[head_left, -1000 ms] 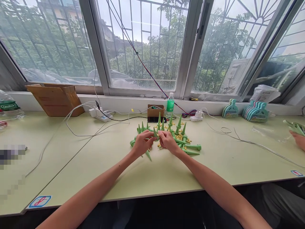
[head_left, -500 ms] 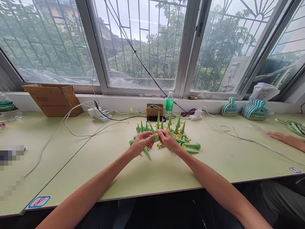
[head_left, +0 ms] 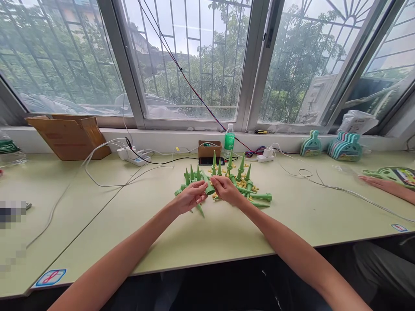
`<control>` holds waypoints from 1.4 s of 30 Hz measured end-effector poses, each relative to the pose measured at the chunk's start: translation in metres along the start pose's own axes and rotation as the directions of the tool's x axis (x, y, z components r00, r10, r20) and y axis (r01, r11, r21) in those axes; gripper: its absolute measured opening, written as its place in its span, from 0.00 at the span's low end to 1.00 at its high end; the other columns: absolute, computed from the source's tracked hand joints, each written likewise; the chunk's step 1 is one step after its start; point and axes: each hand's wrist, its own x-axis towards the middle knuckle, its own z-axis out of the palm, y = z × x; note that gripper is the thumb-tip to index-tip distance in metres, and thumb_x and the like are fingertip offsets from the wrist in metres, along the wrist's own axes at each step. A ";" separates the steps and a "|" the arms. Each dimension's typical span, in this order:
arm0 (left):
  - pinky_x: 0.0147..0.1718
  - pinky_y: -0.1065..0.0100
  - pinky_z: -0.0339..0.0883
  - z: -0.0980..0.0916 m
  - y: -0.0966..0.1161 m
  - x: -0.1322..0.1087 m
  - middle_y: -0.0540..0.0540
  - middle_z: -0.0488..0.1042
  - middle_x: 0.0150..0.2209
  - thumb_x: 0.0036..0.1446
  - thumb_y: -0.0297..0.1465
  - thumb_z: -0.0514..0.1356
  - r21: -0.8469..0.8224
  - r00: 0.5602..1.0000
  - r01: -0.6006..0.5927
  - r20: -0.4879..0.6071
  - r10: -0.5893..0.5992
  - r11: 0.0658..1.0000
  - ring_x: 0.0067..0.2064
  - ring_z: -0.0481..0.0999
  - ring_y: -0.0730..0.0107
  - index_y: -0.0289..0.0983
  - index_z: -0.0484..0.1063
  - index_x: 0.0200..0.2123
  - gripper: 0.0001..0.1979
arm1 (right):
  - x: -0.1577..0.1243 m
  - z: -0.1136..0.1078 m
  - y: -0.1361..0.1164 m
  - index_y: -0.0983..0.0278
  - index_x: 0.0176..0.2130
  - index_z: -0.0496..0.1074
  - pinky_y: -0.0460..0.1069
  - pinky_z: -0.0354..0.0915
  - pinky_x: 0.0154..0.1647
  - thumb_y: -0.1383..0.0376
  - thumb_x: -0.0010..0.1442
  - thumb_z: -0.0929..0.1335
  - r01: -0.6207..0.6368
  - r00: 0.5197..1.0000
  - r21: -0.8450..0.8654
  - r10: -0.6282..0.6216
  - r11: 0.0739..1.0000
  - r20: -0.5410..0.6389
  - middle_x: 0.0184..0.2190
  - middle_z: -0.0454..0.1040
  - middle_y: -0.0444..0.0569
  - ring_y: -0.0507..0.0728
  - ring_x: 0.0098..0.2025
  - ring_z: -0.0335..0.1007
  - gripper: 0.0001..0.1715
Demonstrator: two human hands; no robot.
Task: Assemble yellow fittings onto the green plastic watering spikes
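My left hand (head_left: pixel 189 198) and my right hand (head_left: pixel 226 190) meet over the pale green table (head_left: pixel 155 220), fingers pinched on one green cone spike (head_left: pixel 208 185) held between them, its tip pointing up and away to the left. Behind the hands stand several upright green spikes (head_left: pixel 241 166). More green spikes (head_left: pixel 259 198) lie flat to the right, among small yellow parts (head_left: pixel 243 184). One spike (head_left: pixel 200 210) lies under my left hand.
A cardboard box (head_left: pixel 69 136) stands at the back left, a power strip (head_left: pixel 132 156) with white cables beside it. A small brown box (head_left: pixel 210 150), a phone and a green bottle (head_left: pixel 229 139) sit behind the spikes. Another person's hand (head_left: pixel 381 184) rests at the right by teal packs (head_left: pixel 345 147).
The held spike has tilted so its tip leans up and left between my hands. The other person's hand at the right reached in over the table.
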 end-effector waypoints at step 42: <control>0.17 0.75 0.58 0.011 0.002 -0.002 0.55 0.63 0.20 0.49 0.42 0.65 0.202 0.991 -0.110 -0.058 0.124 0.973 0.18 0.65 0.79 0.34 0.68 0.33 0.18 | 0.003 0.004 0.010 0.63 0.22 0.51 0.46 0.47 0.24 0.55 0.66 0.57 0.086 0.988 -0.174 -0.107 0.981 -0.115 0.18 0.51 0.39 0.48 0.22 0.47 0.24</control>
